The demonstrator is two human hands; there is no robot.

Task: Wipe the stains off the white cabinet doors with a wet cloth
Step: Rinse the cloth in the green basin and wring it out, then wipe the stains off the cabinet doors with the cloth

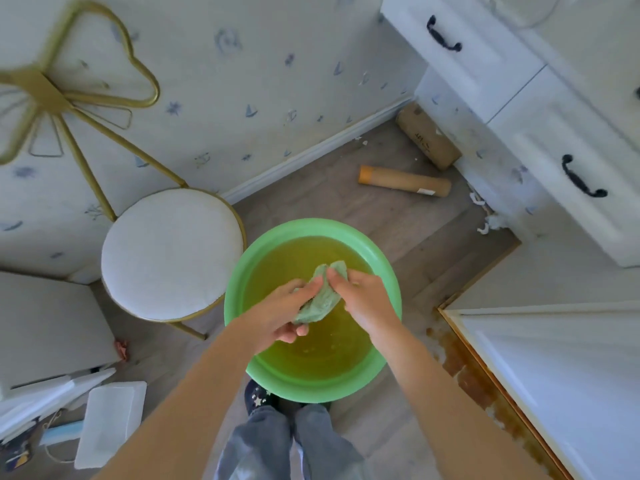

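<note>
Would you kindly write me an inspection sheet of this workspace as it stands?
Surface: wood-look floor, brown staining by the door frame.
Job's things: green cloth held over water-filled green basin; white cabinet doors with black handles.
Clutter: two cardboard tubes, white scraps, white tray.
Grippers: left hand and right hand both grip the cloth.
Cables: a thin cord by the tray.
Surroundings: patterned wallpaper, gold-framed stool.

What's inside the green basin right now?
The green basin holds water. Above it, left hand and right hand grip a green cloth, which covers part of the bottom.
</note>
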